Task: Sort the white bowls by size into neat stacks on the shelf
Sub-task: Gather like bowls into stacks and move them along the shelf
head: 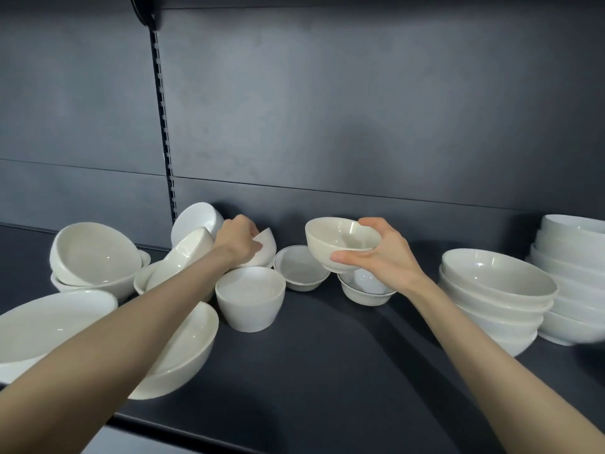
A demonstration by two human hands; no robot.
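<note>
My right hand (381, 257) grips a cream bowl (340, 237) by its rim and base, lifted above a small dark-rimmed bowl (366, 291) on the dark shelf (327, 355). My left hand (239, 237) holds a small tilted white bowl (265, 249) at the back of a loose pile. Another dark-rimmed bowl (299, 268) sits between my hands. A deep straight-sided bowl (250, 298) stands in front of my left hand. At the right stand two neat stacks: a medium stack (497, 296) and a taller stack (573, 280) behind it.
Unsorted bowls crowd the left: a tilted large bowl (95, 253), a wide bowl (42, 326) at the edge, one (186, 342) under my left forearm, and leaning ones (193, 247) by the slotted upright (163, 126). The shelf's back panel (360, 126) rises behind.
</note>
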